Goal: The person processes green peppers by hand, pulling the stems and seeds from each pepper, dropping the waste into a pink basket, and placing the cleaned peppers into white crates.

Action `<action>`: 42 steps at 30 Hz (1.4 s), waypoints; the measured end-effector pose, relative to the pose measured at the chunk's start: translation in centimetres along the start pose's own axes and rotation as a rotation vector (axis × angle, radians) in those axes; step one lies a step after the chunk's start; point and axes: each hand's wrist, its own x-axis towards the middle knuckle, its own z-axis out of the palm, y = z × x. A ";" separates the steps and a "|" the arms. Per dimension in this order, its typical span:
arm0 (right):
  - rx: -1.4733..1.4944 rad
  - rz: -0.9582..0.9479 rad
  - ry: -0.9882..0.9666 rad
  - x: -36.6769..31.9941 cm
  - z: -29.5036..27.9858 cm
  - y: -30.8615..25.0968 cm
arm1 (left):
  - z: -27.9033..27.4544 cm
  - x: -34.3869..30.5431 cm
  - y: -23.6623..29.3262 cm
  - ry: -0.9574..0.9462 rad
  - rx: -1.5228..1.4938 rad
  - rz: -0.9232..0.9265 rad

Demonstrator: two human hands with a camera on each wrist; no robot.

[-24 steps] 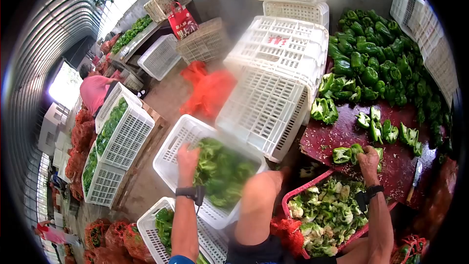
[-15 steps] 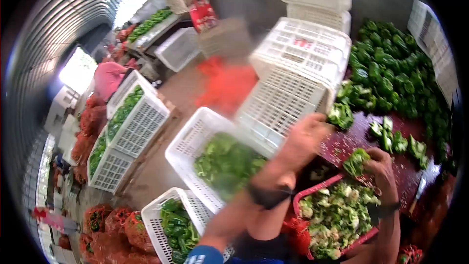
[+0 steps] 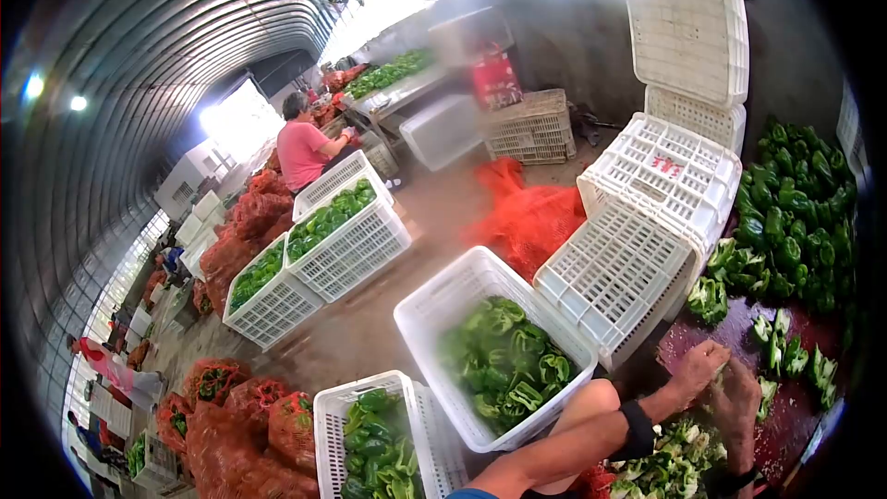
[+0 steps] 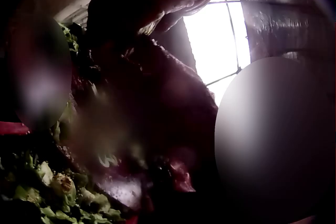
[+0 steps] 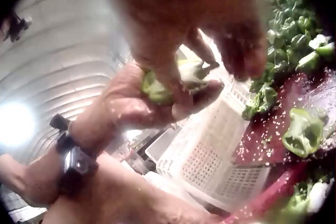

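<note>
Over the near edge of the dark red board (image 3: 679, 344), my left hand (image 3: 695, 375) and right hand (image 3: 737, 399) meet. Between them is a cut piece of green pepper (image 5: 156, 90), which the head view hides. In the right wrist view the left hand (image 5: 128, 98) holds it on its upturned fingers, while the right hand (image 5: 194, 19) pinches it from above. Cut pepper halves (image 3: 795, 357) lie on the board, one half (image 5: 304, 133) near its edge. Whole green peppers (image 3: 790, 212) are heaped behind. The left wrist view is dark and partly blocked.
A tub with a red rim (image 5: 268, 195) holds pepper scraps (image 3: 679, 453) below my hands. A white crate (image 3: 430, 314) of cut peppers stands by my knee, another crate (image 3: 325, 434) beside it. Stacked crates (image 3: 614, 268) stand beyond the knee. A knife (image 3: 822, 430) lies at right.
My left hand has left the crate of peppers and crossed right to the right hand. The right hand has lifted a pepper piece off the board. The head view has swung left.
</note>
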 end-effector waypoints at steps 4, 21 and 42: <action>0.140 -0.063 -0.072 0.1 0.3 0.6 | -0.5 1.4 -2.8 -0.040 0.216 0.284; -0.203 -0.106 0.032 -2.5 -1.8 1.2 | 0.3 -0.9 2.3 -0.445 1.003 0.887; 0.779 0.181 0.054 -1.6 -6.8 3.1 | 2.5 -3.5 7.7 -0.344 -0.496 -0.355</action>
